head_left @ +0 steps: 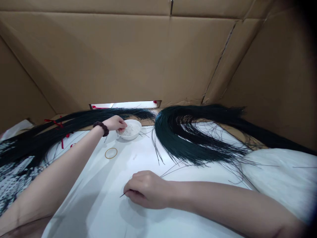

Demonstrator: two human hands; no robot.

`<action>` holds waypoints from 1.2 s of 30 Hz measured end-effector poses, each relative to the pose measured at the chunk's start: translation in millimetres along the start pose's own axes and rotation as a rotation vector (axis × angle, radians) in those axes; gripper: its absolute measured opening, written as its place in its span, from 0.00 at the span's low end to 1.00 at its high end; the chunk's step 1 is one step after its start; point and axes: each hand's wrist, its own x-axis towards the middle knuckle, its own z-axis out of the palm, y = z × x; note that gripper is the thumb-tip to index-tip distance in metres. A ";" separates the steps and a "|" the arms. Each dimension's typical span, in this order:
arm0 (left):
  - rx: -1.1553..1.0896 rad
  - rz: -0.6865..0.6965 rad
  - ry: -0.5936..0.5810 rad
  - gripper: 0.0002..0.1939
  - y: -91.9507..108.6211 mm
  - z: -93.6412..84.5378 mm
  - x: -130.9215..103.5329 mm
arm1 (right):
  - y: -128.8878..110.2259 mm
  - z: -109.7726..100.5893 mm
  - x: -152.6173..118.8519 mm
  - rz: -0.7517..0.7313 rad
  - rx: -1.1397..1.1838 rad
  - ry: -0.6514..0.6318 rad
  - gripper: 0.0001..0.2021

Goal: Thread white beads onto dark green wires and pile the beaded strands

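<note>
My left hand (116,123) reaches over the near-left rim of a small white bowl (131,136), its fingertips pinched together among tiny whitish, clear-looking pieces (131,129). Whether a piece sits between those fingertips is too small to make out. Lower down, my right hand (148,189) rests on the white tabletop (104,205), its fingers closed on a thin dark strand (122,194) whose short end pokes out to the left. A yellowish ring like a rubber band (111,153) lies flat on the table between the two hands.
A thick bundle of dark green strands (170,135) curves across the back right; another dark bundle (86,116) with red ties (58,123) lies back left. Cardboard walls (123,59) enclose the table, with a slot (133,104) at the back. White plastic (282,178) lies right.
</note>
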 end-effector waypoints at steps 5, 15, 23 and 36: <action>0.325 -0.039 -0.015 0.06 10.1 14.4 5.3 | -0.6 -0.6 0.3 -0.012 0.017 0.032 0.08; 0.450 -0.002 -0.041 0.06 15.9 17.6 6.8 | -0.8 -2.3 1.9 -0.011 -0.005 -0.006 0.07; 0.182 -0.002 -0.056 0.09 4.8 7.7 5.4 | 0.3 -0.5 -0.3 -0.015 0.008 0.031 0.07; -0.032 0.053 -0.058 0.16 -4.6 1.7 5.9 | 0.0 -1.0 0.2 -0.011 0.007 0.020 0.07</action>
